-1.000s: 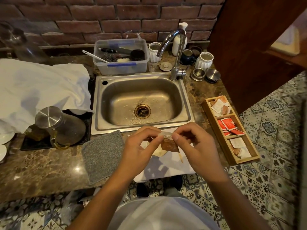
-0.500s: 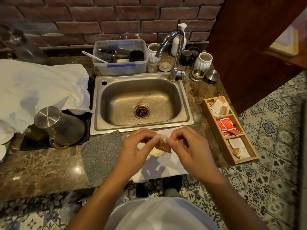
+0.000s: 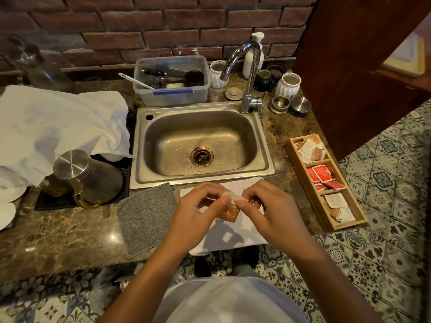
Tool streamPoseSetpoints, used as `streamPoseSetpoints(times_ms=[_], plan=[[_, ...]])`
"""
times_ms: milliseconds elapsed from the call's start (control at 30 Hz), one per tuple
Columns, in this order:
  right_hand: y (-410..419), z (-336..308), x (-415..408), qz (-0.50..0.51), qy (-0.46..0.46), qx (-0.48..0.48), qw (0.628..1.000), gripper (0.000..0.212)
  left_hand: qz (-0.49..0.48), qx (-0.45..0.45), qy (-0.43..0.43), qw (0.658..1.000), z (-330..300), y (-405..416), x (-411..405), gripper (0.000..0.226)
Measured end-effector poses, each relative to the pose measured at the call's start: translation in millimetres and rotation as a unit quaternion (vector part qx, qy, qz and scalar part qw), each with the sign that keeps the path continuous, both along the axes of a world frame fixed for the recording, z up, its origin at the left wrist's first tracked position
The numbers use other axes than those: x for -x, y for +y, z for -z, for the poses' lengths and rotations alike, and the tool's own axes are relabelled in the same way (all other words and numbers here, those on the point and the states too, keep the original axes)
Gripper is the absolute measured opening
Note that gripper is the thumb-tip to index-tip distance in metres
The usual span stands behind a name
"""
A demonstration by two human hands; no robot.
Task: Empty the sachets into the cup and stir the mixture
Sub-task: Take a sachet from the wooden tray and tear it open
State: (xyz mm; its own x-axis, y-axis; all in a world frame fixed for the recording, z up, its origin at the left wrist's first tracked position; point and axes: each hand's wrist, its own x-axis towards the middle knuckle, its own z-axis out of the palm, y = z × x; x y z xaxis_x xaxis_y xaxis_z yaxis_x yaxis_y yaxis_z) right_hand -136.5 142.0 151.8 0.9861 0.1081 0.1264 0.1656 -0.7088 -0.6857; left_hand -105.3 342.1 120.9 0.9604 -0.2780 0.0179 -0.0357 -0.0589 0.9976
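Red brick wall — patterned tile floor

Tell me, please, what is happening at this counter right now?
A person stands at a brown marble counter in front of a steel sink. The left hand and right hand both pinch the top edge of a small brown and white sachet, apparently tearing it open above a white cloth. The cup is hidden behind the hands. More sachets sit in a wooden three-compartment tray to the right.
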Motion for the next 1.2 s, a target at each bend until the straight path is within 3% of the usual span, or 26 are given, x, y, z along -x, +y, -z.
streamPoseSetpoints(times_ms=[100,267,400,500,600,867,1200], plan=[[1,1,1,-0.004,-0.011,0.041,0.999,0.016,0.008,0.004,0.010,1.000,1,0,-1,0.008],[-1,-3,3,-0.028,-0.021,-0.023,0.999,0.016,0.050,-0.049,-0.019,0.997,3,0,-3,0.016],[-5,-2,2,-0.023,0.012,0.030,0.999,0.021,0.069,-0.058,-0.013,0.996,4,-3,0,0.014],[-8,-1,1,-0.075,0.063,0.051,0.994,0.022,0.078,-0.079,-0.007,0.994,7,-5,5,0.012],[-10,0,1,-0.103,0.081,0.030,0.991,0.017,0.086,-0.089,-0.001,0.992,8,-6,8,0.018],[-8,-3,1,-0.013,0.030,-0.079,0.996,0.013,0.040,-0.020,0.029,0.999,-3,-11,-1,0.012],[-16,-9,0,0.014,0.104,-0.145,0.984,0.003,0.069,-0.039,0.048,0.996,2,-10,2,0.020]])
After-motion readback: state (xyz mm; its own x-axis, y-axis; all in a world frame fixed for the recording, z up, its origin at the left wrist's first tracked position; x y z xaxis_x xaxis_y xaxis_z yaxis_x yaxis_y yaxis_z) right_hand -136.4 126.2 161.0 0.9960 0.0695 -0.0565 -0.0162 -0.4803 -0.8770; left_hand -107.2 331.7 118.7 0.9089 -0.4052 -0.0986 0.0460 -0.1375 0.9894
